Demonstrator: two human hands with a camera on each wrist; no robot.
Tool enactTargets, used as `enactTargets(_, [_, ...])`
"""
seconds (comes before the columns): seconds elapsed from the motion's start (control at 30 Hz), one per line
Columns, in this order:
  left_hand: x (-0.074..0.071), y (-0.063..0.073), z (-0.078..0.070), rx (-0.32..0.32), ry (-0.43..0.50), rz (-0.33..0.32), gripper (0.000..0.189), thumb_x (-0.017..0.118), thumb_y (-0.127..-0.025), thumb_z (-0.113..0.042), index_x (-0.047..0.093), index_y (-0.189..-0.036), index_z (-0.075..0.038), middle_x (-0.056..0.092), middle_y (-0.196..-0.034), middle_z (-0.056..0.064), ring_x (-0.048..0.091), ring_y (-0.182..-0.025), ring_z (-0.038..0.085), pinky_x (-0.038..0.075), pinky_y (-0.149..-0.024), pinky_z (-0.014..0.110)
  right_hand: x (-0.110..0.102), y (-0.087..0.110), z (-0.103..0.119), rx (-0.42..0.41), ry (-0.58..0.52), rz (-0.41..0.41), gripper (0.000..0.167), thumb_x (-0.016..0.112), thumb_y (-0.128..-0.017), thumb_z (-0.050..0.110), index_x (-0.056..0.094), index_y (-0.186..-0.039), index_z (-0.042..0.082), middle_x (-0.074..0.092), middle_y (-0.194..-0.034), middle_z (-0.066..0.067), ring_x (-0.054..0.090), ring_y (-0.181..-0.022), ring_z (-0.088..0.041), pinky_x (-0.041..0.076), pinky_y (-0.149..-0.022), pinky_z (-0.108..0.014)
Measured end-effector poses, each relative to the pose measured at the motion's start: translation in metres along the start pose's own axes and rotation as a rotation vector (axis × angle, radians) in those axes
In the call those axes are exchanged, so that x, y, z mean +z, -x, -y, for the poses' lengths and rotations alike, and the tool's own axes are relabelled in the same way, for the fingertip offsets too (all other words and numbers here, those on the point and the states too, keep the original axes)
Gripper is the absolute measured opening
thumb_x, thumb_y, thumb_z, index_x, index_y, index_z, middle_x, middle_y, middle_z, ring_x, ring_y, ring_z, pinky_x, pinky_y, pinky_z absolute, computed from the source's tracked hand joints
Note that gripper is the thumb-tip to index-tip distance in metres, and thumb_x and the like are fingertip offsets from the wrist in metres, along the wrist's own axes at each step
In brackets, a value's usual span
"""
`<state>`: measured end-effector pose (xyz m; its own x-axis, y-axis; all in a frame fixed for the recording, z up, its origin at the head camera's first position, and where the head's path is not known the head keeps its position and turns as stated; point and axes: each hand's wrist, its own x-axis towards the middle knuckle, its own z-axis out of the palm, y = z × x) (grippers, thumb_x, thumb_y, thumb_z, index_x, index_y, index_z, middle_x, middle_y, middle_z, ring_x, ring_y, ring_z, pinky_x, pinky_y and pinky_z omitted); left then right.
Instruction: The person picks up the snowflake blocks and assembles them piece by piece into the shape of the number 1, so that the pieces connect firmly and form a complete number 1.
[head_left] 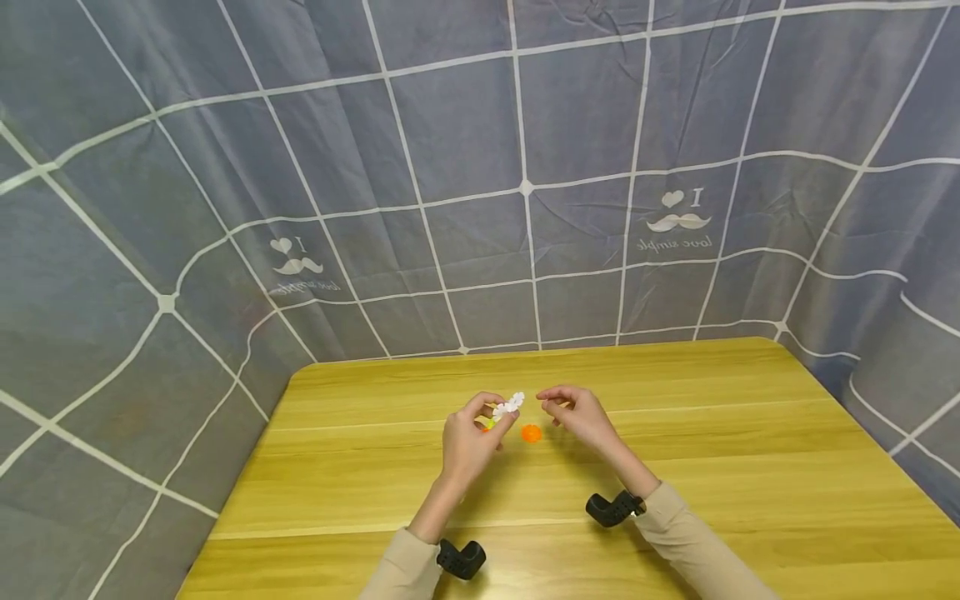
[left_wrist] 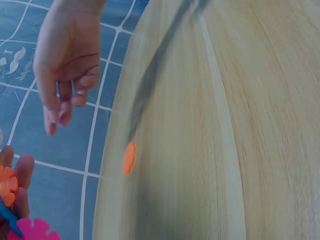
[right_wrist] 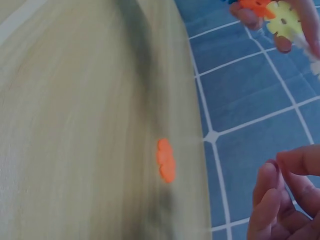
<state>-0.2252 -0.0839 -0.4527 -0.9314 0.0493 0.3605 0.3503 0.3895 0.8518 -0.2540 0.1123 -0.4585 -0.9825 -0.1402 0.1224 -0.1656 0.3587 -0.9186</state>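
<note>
In the head view my left hand (head_left: 468, 446) grips a small chain of joined plastic flower discs. White discs (head_left: 510, 405) stick out at its top, with a yellow disc (right_wrist: 284, 21) and an orange-red disc (right_wrist: 256, 7) behind them. The left wrist view also shows a pink disc (left_wrist: 37, 231) and a blue piece (left_wrist: 9, 217) in that hand. My right hand (head_left: 581, 418) hovers just to the right, fingers loosely bent, thumb and index tips close together, with nothing visible between them. A loose orange disc (head_left: 531, 433) lies on the table between the hands.
The wood-grain table (head_left: 360, 475) reaches back to a grey-blue curtain (head_left: 480, 250) with white grid lines. Each wrist wears a black camera mount, the left one (head_left: 461, 559) and the right one (head_left: 615, 507).
</note>
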Motion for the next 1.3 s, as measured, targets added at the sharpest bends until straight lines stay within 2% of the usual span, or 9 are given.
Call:
enactTargets(0.07, [-0.001, 0.000, 0.001, 0.004, -0.012, -0.007, 0.017, 0.074, -0.084, -0.029, 0.068, -0.096, -0.018, 0.070, -0.076, 0.005, 0.063, -0.044, 0.030, 0.035, -0.032, 0.018, 0.002, -0.002, -0.004, -0.014, 0.015, 0.006, 0.022, 0.062, -0.091, 0.003, 0.066, -0.109, -0.009, 0.067, -0.105, -0.028, 0.064, -0.072, -0.035, 0.056, -0.063, -0.041])
enactTargets(0.13, [-0.002, -0.001, 0.001, 0.010, -0.021, -0.014, 0.018, 0.074, -0.084, -0.029, 0.068, -0.096, -0.017, 0.070, -0.077, 0.005, 0.063, -0.044, 0.027, 0.034, -0.032, 0.017, 0.004, -0.003, -0.007, -0.008, 0.041, 0.008, 0.022, 0.064, -0.088, 0.003, 0.067, -0.107, -0.008, 0.069, -0.099, -0.024, 0.064, -0.070, -0.031, 0.056, -0.062, -0.037])
enactTargets(0.33, [-0.006, -0.001, 0.001, -0.008, -0.010, -0.008, 0.019, 0.073, -0.085, -0.030, 0.068, -0.097, -0.017, 0.072, -0.080, 0.006, 0.065, -0.049, 0.031, 0.031, -0.033, 0.016, 0.012, -0.008, -0.013, 0.080, 0.137, 0.027, 0.025, 0.071, -0.081, 0.005, 0.069, -0.106, 0.001, 0.070, -0.093, -0.010, 0.061, -0.078, -0.016, 0.047, -0.062, -0.025])
enactTargets(0.63, [-0.006, 0.001, 0.002, -0.027, 0.060, 0.049, 0.021, 0.069, -0.089, -0.030, 0.065, -0.103, -0.015, 0.075, -0.083, 0.011, 0.063, -0.050, 0.038, 0.025, -0.033, 0.014, 0.020, -0.010, -0.021, 0.138, 0.229, 0.065, 0.030, 0.077, -0.073, 0.005, 0.071, -0.102, 0.006, 0.069, -0.090, -0.005, 0.061, -0.082, -0.018, 0.048, -0.064, -0.027])
enactTargets(0.73, [-0.005, 0.001, 0.002, -0.019, 0.066, 0.056, 0.021, 0.067, -0.090, -0.031, 0.065, -0.104, -0.015, 0.075, -0.084, 0.012, 0.062, -0.047, 0.031, 0.025, -0.033, 0.013, 0.022, -0.010, -0.022, 0.161, 0.274, 0.073, 0.031, 0.081, -0.070, 0.009, 0.071, -0.100, 0.009, 0.069, -0.091, -0.004, 0.061, -0.083, -0.017, 0.048, -0.068, -0.029])
enactTargets(0.9, [-0.004, 0.002, 0.001, -0.020, 0.085, 0.079, 0.021, 0.067, -0.090, -0.031, 0.065, -0.104, -0.015, 0.074, -0.084, 0.013, 0.057, -0.041, 0.008, 0.027, -0.033, 0.014, 0.025, -0.012, -0.025, 0.176, 0.377, 0.084, 0.030, 0.084, -0.071, 0.017, 0.072, -0.098, 0.012, 0.069, -0.089, -0.001, 0.061, -0.084, -0.016, 0.046, -0.072, -0.032])
enactTargets(1.0, [-0.004, 0.002, 0.001, -0.020, 0.098, 0.086, 0.021, 0.067, -0.091, -0.031, 0.065, -0.104, -0.015, 0.074, -0.085, 0.015, 0.056, -0.040, 0.003, 0.026, -0.034, 0.013, 0.026, -0.013, -0.025, 0.185, 0.414, 0.087, 0.028, 0.084, -0.072, 0.018, 0.072, -0.097, 0.014, 0.069, -0.088, 0.001, 0.061, -0.084, -0.014, 0.046, -0.073, -0.032])
enactTargets(1.13, [-0.003, 0.002, 0.001, -0.020, 0.096, 0.084, 0.020, 0.066, -0.091, -0.032, 0.065, -0.103, -0.015, 0.074, -0.083, 0.014, 0.058, -0.040, 0.008, 0.025, -0.033, 0.012, 0.027, -0.013, -0.025, 0.183, 0.447, 0.100, 0.026, 0.083, -0.073, 0.020, 0.074, -0.097, 0.014, 0.070, -0.088, 0.002, 0.063, -0.083, -0.014, 0.048, -0.073, -0.034])
enactTargets(1.3, [-0.003, 0.003, 0.002, -0.025, 0.096, 0.095, 0.021, 0.065, -0.092, -0.032, 0.065, -0.103, -0.015, 0.074, -0.082, 0.012, 0.062, -0.043, 0.023, 0.026, -0.033, 0.013, 0.027, -0.013, -0.025, 0.185, 0.456, 0.105, 0.025, 0.083, -0.074, 0.021, 0.075, -0.096, 0.013, 0.071, -0.087, 0.002, 0.063, -0.083, -0.014, 0.048, -0.073, -0.032])
